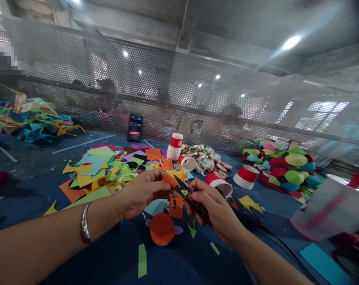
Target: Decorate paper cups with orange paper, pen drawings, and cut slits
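Between the fingers of my left hand is a small piece of orange paper. My right hand is closed around a pair of dark scissors, whose blades point up and left beside the orange paper. Whether the blades touch the paper, I cannot tell. Below my hands an orange paper circle lies on the blue table, partly over a purple piece. Above the circle sits an orange offcut with a hole in it. Several green scraps are scattered close by.
A heap of coloured paper spreads beyond my left hand. Red-and-white paper cups stand and lie ahead, near a pile of round pieces. Coloured paper balls and a translucent cup are at right. A phone leans against the perforated screen.
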The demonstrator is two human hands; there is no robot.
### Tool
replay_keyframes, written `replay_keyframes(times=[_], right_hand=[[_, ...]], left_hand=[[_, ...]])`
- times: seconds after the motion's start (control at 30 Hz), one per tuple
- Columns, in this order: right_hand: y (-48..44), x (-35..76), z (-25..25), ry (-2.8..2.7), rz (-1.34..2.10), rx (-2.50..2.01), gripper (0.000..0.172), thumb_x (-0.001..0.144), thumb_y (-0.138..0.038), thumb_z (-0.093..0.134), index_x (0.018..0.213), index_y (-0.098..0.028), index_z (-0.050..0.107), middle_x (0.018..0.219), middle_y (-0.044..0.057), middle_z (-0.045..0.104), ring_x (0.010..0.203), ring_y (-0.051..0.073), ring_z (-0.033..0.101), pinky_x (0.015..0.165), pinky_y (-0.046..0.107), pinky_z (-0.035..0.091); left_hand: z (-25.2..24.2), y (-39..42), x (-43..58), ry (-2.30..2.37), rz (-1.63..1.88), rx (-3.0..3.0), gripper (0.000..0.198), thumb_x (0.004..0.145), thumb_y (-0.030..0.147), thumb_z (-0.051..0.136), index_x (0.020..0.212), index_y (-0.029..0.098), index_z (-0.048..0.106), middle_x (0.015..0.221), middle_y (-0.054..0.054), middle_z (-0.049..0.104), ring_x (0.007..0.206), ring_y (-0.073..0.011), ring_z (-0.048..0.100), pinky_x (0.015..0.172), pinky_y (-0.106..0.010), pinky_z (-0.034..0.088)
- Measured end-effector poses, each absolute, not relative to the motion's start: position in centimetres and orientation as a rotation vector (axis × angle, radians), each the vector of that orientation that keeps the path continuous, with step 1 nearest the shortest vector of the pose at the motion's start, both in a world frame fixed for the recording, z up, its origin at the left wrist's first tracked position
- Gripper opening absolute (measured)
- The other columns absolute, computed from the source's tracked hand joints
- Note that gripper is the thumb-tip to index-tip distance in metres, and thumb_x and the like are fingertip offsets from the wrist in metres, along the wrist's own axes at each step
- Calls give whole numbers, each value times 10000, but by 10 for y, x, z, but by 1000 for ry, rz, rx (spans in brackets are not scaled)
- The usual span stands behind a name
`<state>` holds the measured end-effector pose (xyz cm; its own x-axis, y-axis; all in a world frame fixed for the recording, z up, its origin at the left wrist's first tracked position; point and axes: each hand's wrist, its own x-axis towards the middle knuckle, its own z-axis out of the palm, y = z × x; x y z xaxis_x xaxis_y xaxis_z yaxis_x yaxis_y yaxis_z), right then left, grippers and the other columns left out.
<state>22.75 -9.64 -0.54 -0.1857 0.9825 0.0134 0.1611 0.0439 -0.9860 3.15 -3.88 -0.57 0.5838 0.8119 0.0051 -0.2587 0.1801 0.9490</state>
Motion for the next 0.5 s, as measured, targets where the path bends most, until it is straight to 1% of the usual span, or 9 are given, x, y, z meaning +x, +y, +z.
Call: replay_keyframes(times=[0.07, 0.13, 0.23, 0.37, 0.5], right_hand=[[-97, 227, -5, -1465, 1243, -1216, 144, 944, -291, 447, 822, -216, 456, 579, -54, 575, 392, 55, 385, 376, 171, 240], [-98, 226, -6, -1444, 1251, -1219, 207, 964, -385, 485, 842, -217, 478, 571, -61, 519, 441, 67, 385, 383, 167, 246], [-99, 224, -8, -1392, 1311, -1183, 324, 950, -503, 522, 835, -201, 530, 570, -61, 435, 493, 74, 350, 392, 164, 225], [-100, 223, -8, -1268, 1472, -1083, 382, 931, -520, 558, 776, -171, 570, 585, -58, 379, 494, 61, 264, 397, 166, 156], [-102, 222, -5, -1182, 1555, -1038, 376, 891, -496, 629, 745, -155, 573, 635, -54, 368, 493, 46, 236, 401, 171, 97]], left_hand=[[-7, -41, 33, 579, 822, 1196, 174, 770, 150, 713, 895, 134, 593, 875, -28, 676, 763, -115, 668, 764, -243, 512], [-8, -43, 34, 554, 828, 1228, 230, 768, 159, 724, 927, 141, 560, 870, -32, 683, 762, -135, 681, 751, -265, 518], [-9, -44, 35, 495, 861, 1257, 297, 773, 164, 727, 977, 170, 511, 803, 5, 675, 751, -150, 693, 752, -293, 525], [-9, -44, 35, 493, 882, 1276, 310, 773, 149, 721, 962, 177, 477, 835, 12, 675, 721, -127, 691, 702, -254, 510], [-11, -43, 35, 445, 887, 1298, 301, 785, 152, 713, 945, 184, 461, 840, 23, 666, 710, -123, 693, 687, -248, 508]])
